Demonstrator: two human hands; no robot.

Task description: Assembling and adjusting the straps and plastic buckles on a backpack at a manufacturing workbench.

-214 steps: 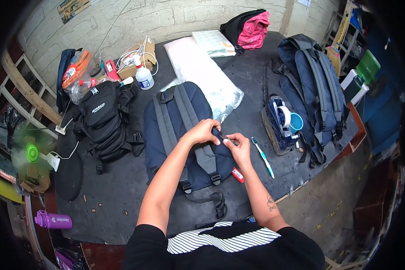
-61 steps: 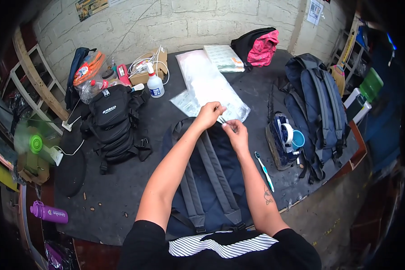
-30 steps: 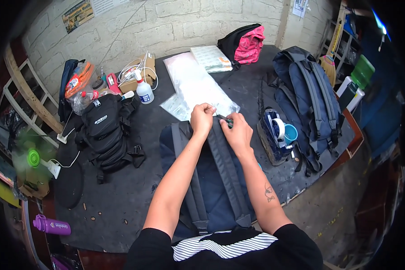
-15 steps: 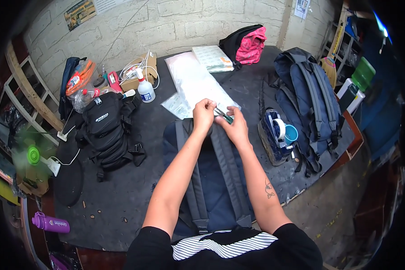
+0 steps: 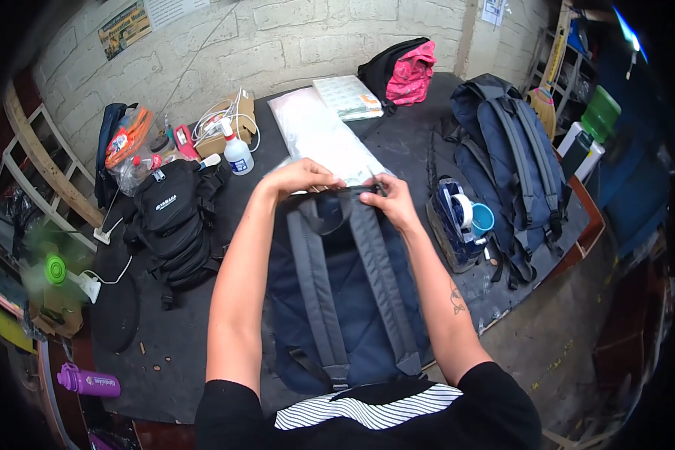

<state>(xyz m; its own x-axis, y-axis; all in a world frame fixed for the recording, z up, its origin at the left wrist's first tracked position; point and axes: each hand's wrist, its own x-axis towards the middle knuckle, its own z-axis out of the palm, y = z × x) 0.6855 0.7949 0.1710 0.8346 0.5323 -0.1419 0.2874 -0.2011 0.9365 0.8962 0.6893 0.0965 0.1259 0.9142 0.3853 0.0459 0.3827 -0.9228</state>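
Note:
A dark blue backpack (image 5: 375, 300) lies on the table right in front of me, its two grey shoulder straps (image 5: 316, 292) facing up. My left hand (image 5: 307, 177) pinches the backpack's top edge beside the looped carry handle. At the same edge, further right, my right hand (image 5: 391, 201) has its thumb pressed on the fabric. Between its fingers sits a small slim tool (image 5: 376, 177), which looks like thread snips; its grip is mostly covered. Just beyond both hands lies white material in clear plastic (image 5: 322, 135).
To the left are a black bag (image 5: 176, 225), a spray bottle (image 5: 238, 152) and a box with white cable (image 5: 240, 112). On the right stand a blue pouch with a teal cup (image 5: 483, 220) and another backpack (image 5: 502, 165). A purple bottle (image 5: 90, 381) lies at lower left.
My hands have moved apart, the left going leftward onto the backpack's top edge. The tool, held up between both hands before, is now in my right hand at that edge.

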